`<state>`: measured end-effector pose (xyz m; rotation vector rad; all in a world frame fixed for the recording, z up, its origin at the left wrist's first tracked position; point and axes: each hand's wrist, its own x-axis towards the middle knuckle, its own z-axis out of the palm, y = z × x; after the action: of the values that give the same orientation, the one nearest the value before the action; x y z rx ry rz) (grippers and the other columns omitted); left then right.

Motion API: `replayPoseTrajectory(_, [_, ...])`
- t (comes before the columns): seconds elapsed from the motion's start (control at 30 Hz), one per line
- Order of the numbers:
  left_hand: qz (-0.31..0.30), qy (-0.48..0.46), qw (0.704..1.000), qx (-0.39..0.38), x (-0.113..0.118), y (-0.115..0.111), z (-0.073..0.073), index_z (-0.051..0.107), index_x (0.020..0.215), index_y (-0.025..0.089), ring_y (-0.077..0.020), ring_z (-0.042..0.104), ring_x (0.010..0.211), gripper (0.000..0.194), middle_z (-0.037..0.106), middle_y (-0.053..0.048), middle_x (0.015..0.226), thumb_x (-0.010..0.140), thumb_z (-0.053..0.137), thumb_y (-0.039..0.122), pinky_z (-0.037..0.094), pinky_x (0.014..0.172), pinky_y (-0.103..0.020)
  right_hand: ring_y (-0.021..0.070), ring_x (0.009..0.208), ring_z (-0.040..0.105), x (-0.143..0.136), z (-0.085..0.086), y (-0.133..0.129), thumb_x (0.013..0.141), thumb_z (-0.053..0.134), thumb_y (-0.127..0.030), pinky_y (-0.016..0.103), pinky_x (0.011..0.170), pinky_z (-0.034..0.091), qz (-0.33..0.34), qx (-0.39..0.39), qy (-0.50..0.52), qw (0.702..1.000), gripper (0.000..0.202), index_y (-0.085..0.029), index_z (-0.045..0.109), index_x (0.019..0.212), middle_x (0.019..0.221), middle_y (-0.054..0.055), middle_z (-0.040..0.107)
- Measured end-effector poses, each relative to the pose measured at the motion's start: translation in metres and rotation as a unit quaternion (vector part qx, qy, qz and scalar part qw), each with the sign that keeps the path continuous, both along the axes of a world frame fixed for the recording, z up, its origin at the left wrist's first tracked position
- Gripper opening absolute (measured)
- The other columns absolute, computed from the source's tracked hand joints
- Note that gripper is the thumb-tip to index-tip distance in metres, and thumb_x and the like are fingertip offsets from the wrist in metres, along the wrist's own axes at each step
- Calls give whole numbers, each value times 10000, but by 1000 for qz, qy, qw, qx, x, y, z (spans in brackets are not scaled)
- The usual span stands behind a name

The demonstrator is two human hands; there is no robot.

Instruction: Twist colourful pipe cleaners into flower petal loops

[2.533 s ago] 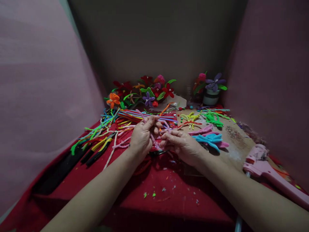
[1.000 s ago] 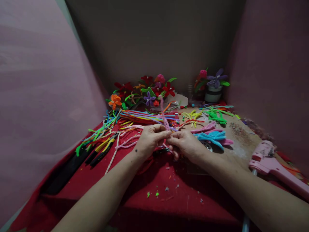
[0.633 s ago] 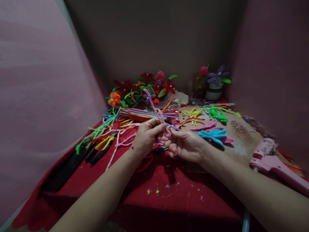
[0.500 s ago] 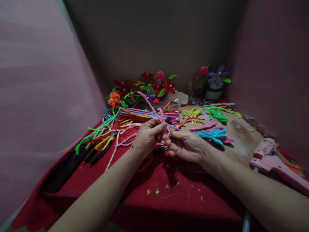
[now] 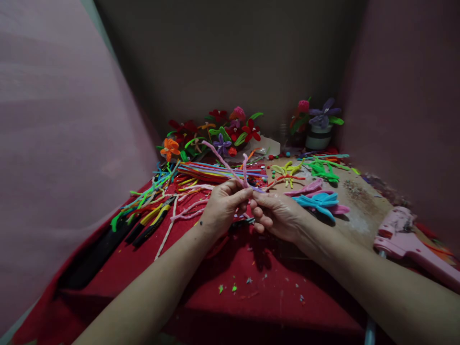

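Between my two hands, above the red cloth (image 5: pixel 273 297), is a pink pipe cleaner (image 5: pixel 245 171); two of its fuzzy ends stick up, one leaning left. My left hand (image 5: pixel 227 203) pinches it between thumb and fingers. Just to the right, my right hand (image 5: pixel 275 213) has thumb and forefinger closed on the lower part of the same piece, its other fingers curled. The fingertips of both hands nearly touch and hide where the strands meet. A short purple strand (image 5: pixel 258 189) shows at the fingertips.
Pliers (image 5: pixel 153 225) and loose pipe cleaners (image 5: pixel 187 211) lie left. Behind are a striped bundle (image 5: pixel 223 171) and fuzzy flowers (image 5: pixel 233 132). A board (image 5: pixel 362 206) at right bears blue petals (image 5: pixel 318 202) and green pieces (image 5: pixel 323 170). A pink glue gun (image 5: pixel 402 239) sits far right.
The upright pink end now stands straighter and apart from the long leaning strand. My hands have shifted slightly, their fingertips closer together, and the pink loops below them are now hidden.
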<state>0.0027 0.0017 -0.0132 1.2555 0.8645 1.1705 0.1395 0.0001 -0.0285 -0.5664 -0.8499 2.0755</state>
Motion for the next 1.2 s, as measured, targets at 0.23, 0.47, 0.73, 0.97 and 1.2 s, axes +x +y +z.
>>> replayPoseTrajectory(0.23, [49,-15,998,31,-1,4,2,539,715,147,-22,387,433,177,487,57,556,692,660,275,306,437,-161,50,318,428,1,0,-1,699,635,-270,195,381,398,-20,40,-87,995,176,-123,567,628,453,-32,531])
replayPoseTrajectory(0.47, [43,8,999,18,-2,2,2,528,710,156,-26,392,442,192,504,53,580,686,656,298,284,424,-160,78,480,498,2,4,-4,743,582,-306,211,491,386,-110,258,-253,926,214,-131,607,620,560,6,594])
replayPoseTrajectory(0.73, [-84,23,992,-87,-13,6,10,501,700,158,-16,285,359,174,395,77,472,657,655,228,199,365,-154,84,445,455,-1,-6,-4,787,477,-212,215,469,340,-130,373,-377,838,199,-181,513,594,520,-18,550])
replayPoseTrajectory(0.97, [-15,7,999,-41,-14,10,8,496,680,151,-18,340,376,163,445,59,524,687,626,248,262,381,-156,80,372,461,-1,-2,-2,777,496,-299,194,383,328,-74,247,-307,916,192,-188,454,627,473,-37,543])
replayPoseTrajectory(1.2, [126,58,986,95,-4,9,7,483,666,167,-35,376,393,206,459,70,502,678,650,288,282,382,-162,72,315,455,1,3,-6,641,644,-372,198,346,396,-4,115,-174,978,264,-163,484,635,421,-49,527])
